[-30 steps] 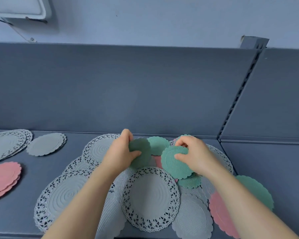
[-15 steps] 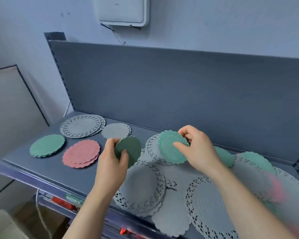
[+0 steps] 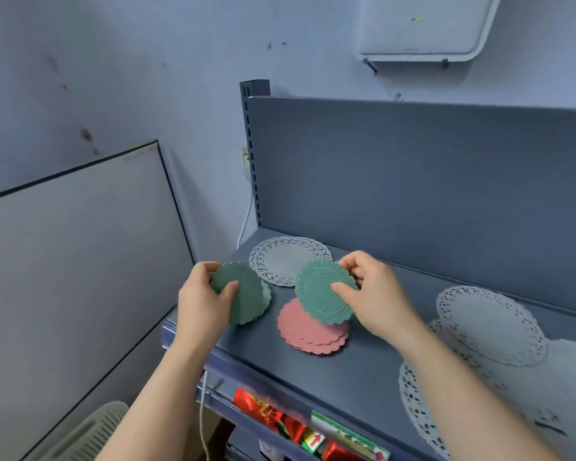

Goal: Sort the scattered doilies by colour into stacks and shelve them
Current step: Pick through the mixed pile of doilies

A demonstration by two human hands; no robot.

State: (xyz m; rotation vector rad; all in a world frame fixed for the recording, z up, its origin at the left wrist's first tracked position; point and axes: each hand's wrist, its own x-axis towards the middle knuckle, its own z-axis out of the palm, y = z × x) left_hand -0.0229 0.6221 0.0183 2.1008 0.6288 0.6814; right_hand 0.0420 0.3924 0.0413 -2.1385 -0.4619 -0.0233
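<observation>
Head view.

- Left hand (image 3: 202,296): thumb on top and fingers curled behind, pinching the dark green doily (image 3: 246,299) by its left edge. The doily is at the left end of the shelf (image 3: 346,371). A paler green edge (image 3: 267,292) shows on its right side; whether they touch cannot be told.
- Right hand (image 3: 376,294): thumb and fingers pinch the light green ribbed doily (image 3: 323,292) at its right rim, tilted, overlapping the pink stack (image 3: 313,334) on the shelf.
- The hands are apart, one doily in each.
- White lace doily (image 3: 288,259): flat at the shelf's back.
- Scattered lace doilies (image 3: 489,324): at the right.
</observation>
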